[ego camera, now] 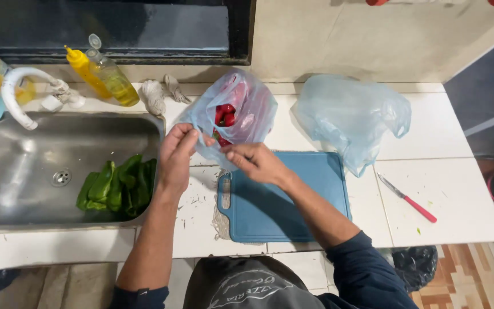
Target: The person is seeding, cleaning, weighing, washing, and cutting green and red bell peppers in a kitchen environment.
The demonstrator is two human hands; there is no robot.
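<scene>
The left hand (177, 153) pinches the near rim of a thin bluish plastic bag (236, 109), fingers closed on the film; the right hand (257, 162) grips the same rim just beside it, also clamped on the plastic. The bag stands on the white tiled counter (453, 194) close to its back edge, with red peppers (224, 115) showing inside. Right under the right hand lies a blue cutting board (287, 200), reaching to the counter's front edge. A second, crumpled pale blue bag (353, 117) lies to the right, overlapping the board's far right corner. Near the counter's right edge lies a knife with a red handle (408, 198). Left of the hands, green peppers (118, 186) are piled in the steel sink (18, 171); a yellow squeeze bottle (83, 64) and a clear bottle of yellowish liquid (112, 77) lean at its back edge
</scene>
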